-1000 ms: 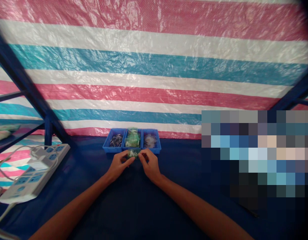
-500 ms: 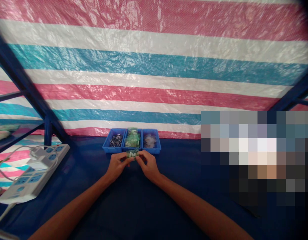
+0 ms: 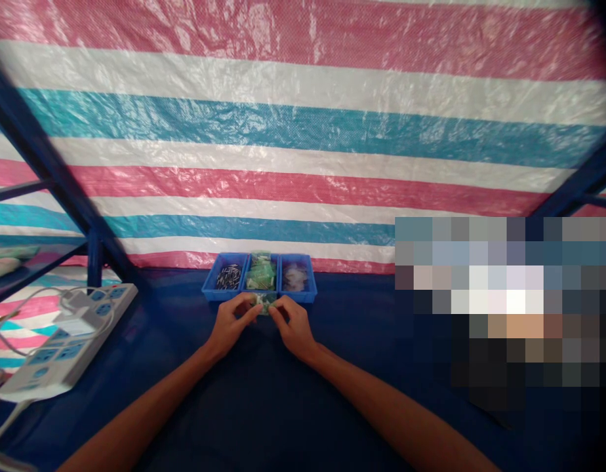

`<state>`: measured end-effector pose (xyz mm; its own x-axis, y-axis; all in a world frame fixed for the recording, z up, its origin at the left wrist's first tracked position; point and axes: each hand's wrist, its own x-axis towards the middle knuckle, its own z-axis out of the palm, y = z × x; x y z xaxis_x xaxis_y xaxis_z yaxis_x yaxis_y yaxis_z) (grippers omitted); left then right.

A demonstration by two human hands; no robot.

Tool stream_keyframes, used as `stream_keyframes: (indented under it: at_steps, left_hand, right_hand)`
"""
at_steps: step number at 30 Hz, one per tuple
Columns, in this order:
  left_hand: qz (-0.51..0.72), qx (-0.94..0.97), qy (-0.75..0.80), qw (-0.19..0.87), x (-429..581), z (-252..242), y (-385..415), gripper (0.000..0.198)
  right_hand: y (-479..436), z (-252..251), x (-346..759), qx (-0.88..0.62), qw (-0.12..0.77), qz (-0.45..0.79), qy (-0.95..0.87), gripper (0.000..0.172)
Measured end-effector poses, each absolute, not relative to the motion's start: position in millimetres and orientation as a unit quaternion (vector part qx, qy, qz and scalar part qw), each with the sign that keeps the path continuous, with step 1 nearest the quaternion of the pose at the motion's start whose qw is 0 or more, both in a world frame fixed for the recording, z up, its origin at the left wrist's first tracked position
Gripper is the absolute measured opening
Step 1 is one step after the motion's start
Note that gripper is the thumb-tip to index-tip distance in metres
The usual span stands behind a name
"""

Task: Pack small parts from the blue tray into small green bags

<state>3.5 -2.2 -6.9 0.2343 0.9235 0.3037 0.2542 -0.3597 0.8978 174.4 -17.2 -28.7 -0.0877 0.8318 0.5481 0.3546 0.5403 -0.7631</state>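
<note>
The left hand (image 3: 230, 324) and the right hand (image 3: 294, 326) are close together, low and near the middle of the picture; both grips are clenched on a small green plastic bag (image 3: 264, 302); fingers and thumbs pinch it from each side, so much of it is hidden. The bag sits just in front of a blue tray (image 3: 209, 289), and I cannot tell if it touches the desk (image 3: 185, 419) under it; the desk has a dark blue cover.

The tray has three parts side by side; the left part holds lots of small dark pins (image 3: 229, 276); the middle part holds green bags (image 3: 260, 273), piled up high; the right part holds see-through bags (image 3: 294, 277).

At the lower left, a white power strip (image 3: 61, 341) lies on the desk, well apart from the hands, with white cords (image 3: 18, 328) around it. A blue metal frame (image 3: 52, 170) runs up the left side; a shelf (image 3: 32, 262) at the left edge holds pale packets (image 3: 2, 265). A big striped tarp (image 3: 303, 131) in pink, white and blue fills the top; a patch at the right (image 3: 504, 308) is too blurred to tell.
</note>
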Motion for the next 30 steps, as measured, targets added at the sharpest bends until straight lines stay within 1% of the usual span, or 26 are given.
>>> stream_keyframes:
  at_steps: [4,11,14,17,20,21,23,27,30]
  left_hand:
    - [0.46,0.676,0.418,0.395,5,-4,-4,0.038]
    - [0.481,0.656,0.385,0.437,10,-1,-6,0.046]
    - [0.492,0.646,0.374,0.448,10,-1,-5,0.042]
    - [0.505,0.634,0.373,0.451,8,-1,-1,0.039]
    - [0.514,0.62,0.366,0.466,6,-3,3,0.036]
    - [0.516,0.615,0.363,0.473,5,-4,4,0.036]
    - [0.511,0.611,0.356,0.489,5,-6,6,0.033]
    - [0.482,0.625,0.363,0.495,4,-9,7,0.024]
    - [0.463,0.639,0.377,0.485,3,-8,6,0.025]
  right_hand:
    - [-17,-29,174,-0.426,0.532,0.225,-0.696,0.023]
    - [-16,-30,174,-0.422,0.535,0.233,-0.694,0.022]
    - [-16,-31,175,-0.416,0.538,0.257,-0.686,0.025]
    - [-14,-32,175,-0.415,0.56,0.271,-0.664,0.023]
    - [-12,-35,174,-0.401,0.561,0.241,-0.683,0.034]
    - [-12,-36,173,-0.393,0.555,0.228,-0.697,0.034]
    - [-12,-38,173,-0.387,0.548,0.21,-0.711,0.03]
    - [-12,-37,173,-0.403,0.569,0.202,-0.687,0.016]
    - [-13,-33,174,-0.41,0.575,0.209,-0.677,0.011]
